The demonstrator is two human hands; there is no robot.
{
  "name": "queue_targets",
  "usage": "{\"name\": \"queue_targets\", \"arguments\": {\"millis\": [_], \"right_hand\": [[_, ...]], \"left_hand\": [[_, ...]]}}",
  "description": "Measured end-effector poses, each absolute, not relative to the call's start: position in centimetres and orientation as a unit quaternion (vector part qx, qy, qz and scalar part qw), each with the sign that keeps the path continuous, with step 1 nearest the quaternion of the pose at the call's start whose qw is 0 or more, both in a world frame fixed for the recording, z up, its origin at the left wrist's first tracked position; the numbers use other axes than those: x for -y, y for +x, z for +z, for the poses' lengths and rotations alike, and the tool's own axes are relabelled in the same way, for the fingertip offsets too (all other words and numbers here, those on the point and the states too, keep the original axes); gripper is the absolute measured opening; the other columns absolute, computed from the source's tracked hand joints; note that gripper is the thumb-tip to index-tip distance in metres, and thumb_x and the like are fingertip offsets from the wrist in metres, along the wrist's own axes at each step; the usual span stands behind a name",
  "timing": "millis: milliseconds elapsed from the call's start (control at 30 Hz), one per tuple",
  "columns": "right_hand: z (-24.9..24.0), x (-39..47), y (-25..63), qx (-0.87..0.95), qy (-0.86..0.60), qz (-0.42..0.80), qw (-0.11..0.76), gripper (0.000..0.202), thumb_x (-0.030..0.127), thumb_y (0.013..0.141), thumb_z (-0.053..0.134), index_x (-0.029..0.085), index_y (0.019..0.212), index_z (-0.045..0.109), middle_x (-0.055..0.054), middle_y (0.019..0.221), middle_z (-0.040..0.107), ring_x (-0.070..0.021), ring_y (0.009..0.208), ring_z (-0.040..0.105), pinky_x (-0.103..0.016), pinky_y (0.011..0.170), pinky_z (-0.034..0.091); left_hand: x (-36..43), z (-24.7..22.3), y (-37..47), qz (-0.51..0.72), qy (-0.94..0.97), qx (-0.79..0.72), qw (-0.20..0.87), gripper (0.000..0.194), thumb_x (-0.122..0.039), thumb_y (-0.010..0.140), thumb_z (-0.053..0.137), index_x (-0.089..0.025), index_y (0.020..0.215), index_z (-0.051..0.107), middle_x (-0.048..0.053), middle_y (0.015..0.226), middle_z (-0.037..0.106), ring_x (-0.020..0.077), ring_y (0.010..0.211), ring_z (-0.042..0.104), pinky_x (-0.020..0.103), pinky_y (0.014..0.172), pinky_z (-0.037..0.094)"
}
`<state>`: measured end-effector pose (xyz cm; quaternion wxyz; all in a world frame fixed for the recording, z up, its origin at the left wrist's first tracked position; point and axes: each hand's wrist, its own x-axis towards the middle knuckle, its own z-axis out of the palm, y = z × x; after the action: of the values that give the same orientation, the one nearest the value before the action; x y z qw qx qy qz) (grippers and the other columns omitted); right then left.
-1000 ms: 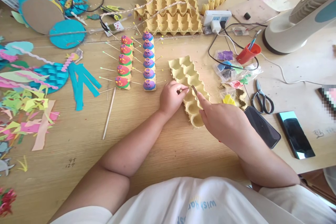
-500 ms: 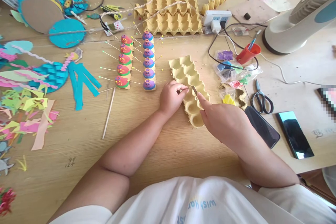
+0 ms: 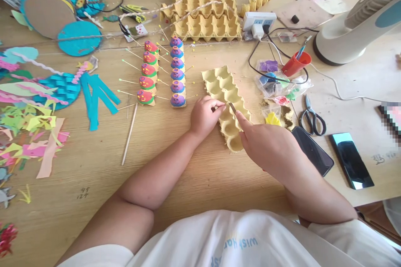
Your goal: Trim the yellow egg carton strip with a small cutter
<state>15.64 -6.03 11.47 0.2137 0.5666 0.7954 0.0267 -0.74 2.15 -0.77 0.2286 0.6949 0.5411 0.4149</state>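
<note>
A pale yellow pulp egg carton (image 3: 216, 76) with two rows of cups lies at a slant on the table, cups facing up. At its left edge is my left hand (image 3: 203, 117), fingers closed and pinching the carton near its middle ridge. My right hand (image 3: 267, 142) is closed around a knife (image 3: 232, 107), its index finger stretched along the short dark blade. The blade's tip touches the carton's middle ridge, close to my left fingertips. The palm hides most of the handle. Left of the carton stand painted purple-and-blue caterpillars (image 3: 178, 87) and red-and-green ones (image 3: 146, 83) with pins.
Scissors (image 3: 310, 117), a dark phone (image 3: 313, 150) and another phone (image 3: 351, 160) lie at the right. A red cup (image 3: 296, 64), bags of coloured clay (image 3: 269, 79), a power strip (image 3: 259, 21) and a fan base (image 3: 341, 41) stand behind. Egg trays (image 3: 205, 27) sit at the back; paper scraps (image 3: 40, 123) cover the left.
Almost nothing differs. Both hands, the knife and the egg carton keep their places; the view has shifted very slightly.
</note>
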Motion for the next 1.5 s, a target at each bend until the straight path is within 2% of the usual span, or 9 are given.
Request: {"name": "queue_targets", "arguments": {"millis": [200,333,600,833,1100,1500], "right_hand": [[11.7,5.9,16.8,-0.802,0.569,0.021,0.178,0.058,0.034,0.1,0.036,0.021,0.157,0.03,-0.002,0.061,0.069,-0.0141,0.048,0.057,-0.027,0.048,0.017],[11.4,5.2,16.1,-0.79,0.591,0.038,0.156,0.06,0.035,0.1,0.035,0.021,0.158,0.026,-0.002,0.063,0.07,-0.0152,0.052,0.06,-0.028,0.048,0.018],[10.5,5.1,15.7,-0.795,0.579,0.038,0.178,0.068,0.033,0.099,0.036,0.019,0.161,0.011,-0.001,0.061,0.069,-0.0166,0.053,0.063,-0.027,0.047,0.02],[10.5,5.3,15.8,-0.794,0.582,0.049,0.168,0.065,0.034,0.098,0.039,0.02,0.159,0.022,-0.001,0.064,0.07,-0.0154,0.054,0.063,-0.028,0.047,0.018],[10.7,5.4,15.8,-0.791,0.587,0.038,0.167,0.062,0.034,0.098,0.039,0.022,0.158,0.028,0.0,0.065,0.07,-0.0153,0.055,0.061,-0.028,0.048,0.02],[10.4,4.8,15.6,-0.792,0.578,0.037,0.194,0.062,0.032,0.099,0.035,0.019,0.159,0.022,-0.004,0.068,0.072,-0.0177,0.058,0.065,-0.027,0.049,0.023]], "left_hand": [[-2.1,-0.8,-0.7,0.414,0.692,-0.544,0.231,0.005,-0.023,0.083,0.07,-0.022,0.082,0.074,0.003,0.083,0.069,0.0178,0.08,0.061,0.032,0.077,0.05],[-2.1,-0.8,-0.6,0.42,0.687,-0.547,0.231,0.005,-0.023,0.083,0.07,-0.021,0.082,0.074,0.003,0.083,0.069,0.0181,0.08,0.061,0.033,0.078,0.05],[-2.2,-0.7,-0.6,0.419,0.693,-0.538,0.234,0.004,-0.023,0.082,0.071,-0.022,0.082,0.074,0.003,0.083,0.068,0.0186,0.082,0.061,0.033,0.079,0.05],[-2.2,-0.7,-0.6,0.417,0.692,-0.539,0.237,0.003,-0.023,0.083,0.07,-0.022,0.083,0.074,0.003,0.085,0.069,0.0186,0.082,0.061,0.034,0.08,0.05],[-2.2,-0.7,-0.6,0.416,0.695,-0.54,0.228,0.003,-0.023,0.082,0.071,-0.022,0.082,0.074,0.003,0.083,0.068,0.019,0.082,0.061,0.034,0.079,0.05],[-2.2,-0.6,-0.6,0.417,0.693,-0.541,0.233,0.003,-0.025,0.082,0.072,-0.023,0.082,0.074,0.003,0.083,0.068,0.019,0.082,0.061,0.034,0.079,0.05]]}}
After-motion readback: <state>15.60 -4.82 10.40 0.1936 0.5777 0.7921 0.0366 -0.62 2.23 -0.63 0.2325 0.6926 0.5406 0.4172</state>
